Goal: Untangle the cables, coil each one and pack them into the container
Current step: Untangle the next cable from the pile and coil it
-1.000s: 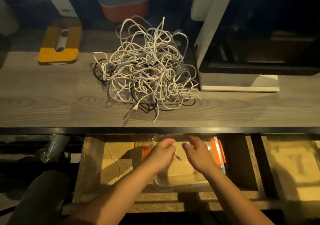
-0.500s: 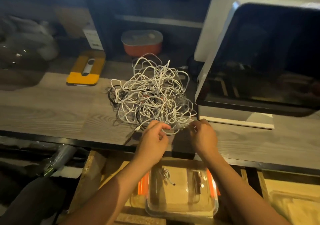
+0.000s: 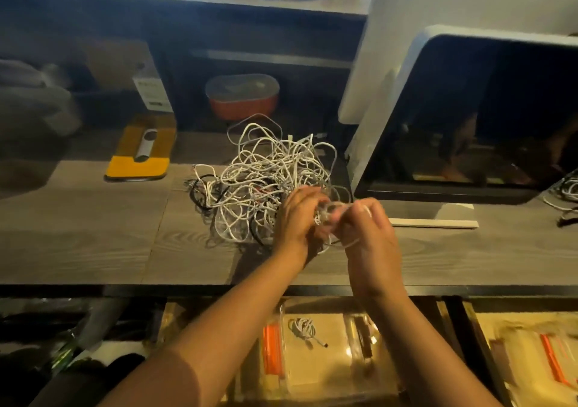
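The cable tangle, lying on the table, is pinched at its near edge by the left hand and right hand (the container sits below); knots could be tightened by hard pulling.

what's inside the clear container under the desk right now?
One small coiled white cable lies on the floor of the clear container, left of centre. A dark strip shows near the right wall; unclear what. The right forearm covers the right edge, so anything there is hidden.
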A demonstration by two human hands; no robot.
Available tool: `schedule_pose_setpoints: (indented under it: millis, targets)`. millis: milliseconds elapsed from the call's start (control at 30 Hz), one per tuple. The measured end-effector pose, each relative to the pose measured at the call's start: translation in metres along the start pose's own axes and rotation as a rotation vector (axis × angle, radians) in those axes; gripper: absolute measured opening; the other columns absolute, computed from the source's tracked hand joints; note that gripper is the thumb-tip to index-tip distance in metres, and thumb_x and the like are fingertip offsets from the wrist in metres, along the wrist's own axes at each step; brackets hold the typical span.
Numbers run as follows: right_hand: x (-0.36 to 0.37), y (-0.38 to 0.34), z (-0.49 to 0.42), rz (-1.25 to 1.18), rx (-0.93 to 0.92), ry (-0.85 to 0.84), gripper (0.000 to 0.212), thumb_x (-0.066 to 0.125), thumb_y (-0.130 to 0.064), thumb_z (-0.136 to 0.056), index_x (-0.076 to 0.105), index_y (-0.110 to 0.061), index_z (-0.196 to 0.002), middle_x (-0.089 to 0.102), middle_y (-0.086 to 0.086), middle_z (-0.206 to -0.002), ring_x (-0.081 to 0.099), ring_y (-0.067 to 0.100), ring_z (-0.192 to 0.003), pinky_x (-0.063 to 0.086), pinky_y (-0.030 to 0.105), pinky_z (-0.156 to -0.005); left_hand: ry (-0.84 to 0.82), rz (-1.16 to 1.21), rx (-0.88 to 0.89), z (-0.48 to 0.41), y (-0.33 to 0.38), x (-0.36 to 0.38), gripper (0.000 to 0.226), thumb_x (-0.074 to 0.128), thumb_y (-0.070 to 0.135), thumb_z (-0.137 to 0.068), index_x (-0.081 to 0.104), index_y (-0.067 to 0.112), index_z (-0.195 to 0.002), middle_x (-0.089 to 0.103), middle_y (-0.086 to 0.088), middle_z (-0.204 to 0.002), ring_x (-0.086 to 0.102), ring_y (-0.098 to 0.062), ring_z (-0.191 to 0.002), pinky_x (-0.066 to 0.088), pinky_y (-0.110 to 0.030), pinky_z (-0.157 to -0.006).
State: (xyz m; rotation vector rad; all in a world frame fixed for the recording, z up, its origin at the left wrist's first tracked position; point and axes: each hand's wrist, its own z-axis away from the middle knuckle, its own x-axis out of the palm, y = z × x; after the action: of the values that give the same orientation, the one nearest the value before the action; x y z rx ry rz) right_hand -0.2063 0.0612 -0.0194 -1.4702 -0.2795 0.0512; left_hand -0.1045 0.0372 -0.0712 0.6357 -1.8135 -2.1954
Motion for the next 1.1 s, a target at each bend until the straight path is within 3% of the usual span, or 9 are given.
schedule_pose_setpoints:
  millis: [133,267,367,467,700,767,900,1033,1100]
  targets:
    - [-0.007,-0.005,-0.002,0.137,-0.008,0.157,0.018,0.050,-0.016,-0.095,0.044,-0.013,-0.078,0.048,-0.010,-0.064,0.044,0.003,-0.056,0.043,0.019,-0.052,0.070,-0.787,0.318,-0.011,-0.011,-0.017,0.019,0.062,0.031,-0.086,0.061,0.025,-0.105,0.060,0.008,-0.112,0.049,-0.012,-0.116,0.002,-0.037,-0.117]
    - [-0.014,0.007,-0.018,0.669,0.205,-0.140,0.028,0.072,-0.024,-0.081,0.046,-0.027,-0.091,0.057,-0.004,-0.081,0.059,0.012,-0.074,0.052,0.029,-0.064,0.120,-0.615,0.237,-0.014,-0.001,-0.020,0.055,0.068,0.037,-0.080,0.043,0.033,-0.129,0.042,0.008,-0.136,0.039,-0.015,-0.128,0.009,-0.048,-0.116]
    - [-0.016,0.014,-0.023,1.040,0.354,-0.558,0.007,0.065,-0.028,-0.087,0.061,-0.024,-0.084,0.063,-0.006,-0.075,0.059,0.005,-0.068,0.048,0.022,-0.061,0.251,-0.537,0.182,-0.019,-0.005,-0.031,0.039,0.068,0.034,-0.082,0.053,0.032,-0.117,0.059,0.009,-0.118,0.050,-0.012,-0.107,0.023,-0.048,-0.111]
    - [-0.026,0.018,-0.022,0.877,0.263,-0.519,0.020,0.056,-0.028,-0.093,0.063,-0.027,-0.074,0.059,-0.010,-0.062,0.052,0.000,-0.057,0.041,0.018,-0.056,0.328,-0.501,0.123,-0.035,-0.005,-0.057,0.018,0.064,0.034,-0.086,0.060,0.028,-0.103,0.066,0.012,-0.093,0.040,-0.007,-0.085,0.033,-0.042,-0.104]
    - [-0.027,0.002,-0.028,0.586,0.049,-0.298,0.017,0.046,-0.017,-0.097,0.059,-0.017,-0.087,0.056,0.002,-0.068,0.055,0.015,-0.063,0.048,0.035,-0.062,0.078,-0.882,0.276,-0.032,-0.019,-0.068,0.020,0.055,0.024,-0.092,0.061,0.025,-0.111,0.057,0.006,-0.116,0.048,-0.015,-0.114,0.021,-0.030,-0.108]
    - [-0.024,-0.003,-0.032,0.592,-0.004,-0.302,0.018,0.043,-0.017,-0.099,0.057,-0.024,-0.091,0.054,-0.007,-0.066,0.052,0.007,-0.060,0.045,0.030,-0.057,0.013,-0.812,0.298,-0.024,-0.018,-0.063,0.032,0.056,0.015,-0.090,0.057,0.025,-0.121,0.052,0.007,-0.122,0.044,-0.013,-0.119,0.027,-0.023,-0.099]
    - [-0.029,-0.006,-0.037,0.833,-0.067,-0.294,0.019,0.041,-0.026,-0.099,0.059,-0.031,-0.096,0.063,-0.008,-0.091,0.058,0.008,-0.085,0.050,0.034,-0.075,0.003,-0.421,0.325,0.004,0.012,-0.060,0.043,0.057,-0.001,-0.085,0.056,0.024,-0.120,0.048,0.009,-0.127,0.042,-0.005,-0.117,0.030,-0.014,-0.096]
    - [-0.034,-0.005,-0.042,1.263,-0.018,-0.360,0.024,0.041,-0.034,-0.099,0.062,-0.025,-0.104,0.063,-0.003,-0.086,0.058,0.014,-0.079,0.048,0.034,-0.069,-0.258,0.388,-0.122,0.028,0.048,-0.066,0.022,0.053,0.022,-0.087,0.056,0.026,-0.108,0.056,-0.008,-0.126,0.057,-0.020,-0.112,0.047,-0.040,-0.096]
    - [-0.034,-0.008,-0.048,1.362,-0.028,-0.357,0.024,0.042,-0.034,-0.099,0.062,-0.024,-0.104,0.063,-0.002,-0.085,0.060,0.018,-0.078,0.049,0.035,-0.067,-0.425,0.586,-0.338,0.032,0.050,-0.068,0.046,0.048,0.047,-0.081,0.055,0.021,-0.119,0.058,-0.014,-0.124,0.061,-0.029,-0.106,0.052,-0.046,-0.087]
